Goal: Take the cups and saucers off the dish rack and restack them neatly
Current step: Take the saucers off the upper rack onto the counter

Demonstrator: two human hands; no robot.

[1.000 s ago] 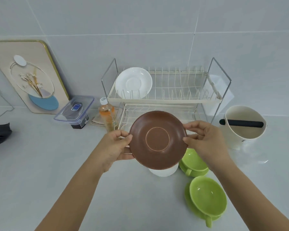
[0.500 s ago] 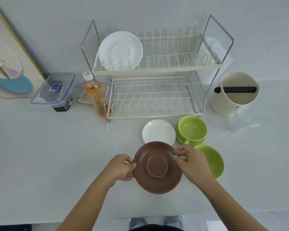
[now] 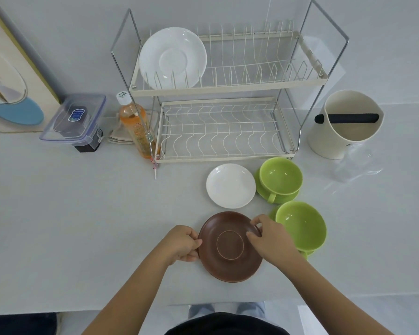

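Note:
A brown saucer (image 3: 230,247) is low over the counter near its front edge; I cannot tell whether it touches it. My left hand (image 3: 180,243) grips its left rim and my right hand (image 3: 269,239) pinches its right rim. Behind it lies a white saucer (image 3: 230,185). To the right, one green cup (image 3: 280,177) sits on a green saucer (image 3: 279,196), and a second green cup (image 3: 301,226) sits nearer, partly behind my right hand. One white saucer (image 3: 172,57) stands upright in the top tier of the two-tier dish rack (image 3: 228,89). The lower tier holds nothing.
An orange drink bottle (image 3: 136,126) stands against the rack's left side, with a clear lidded box (image 3: 74,119) and a framed picture (image 3: 7,76) further left. A cream bin with a black bar (image 3: 346,124) stands right of the rack, clear plastic (image 3: 353,165) before it.
Both hands have brought the brown saucer down from in front of the rack to just above the counter's front. The view has tilted downward.

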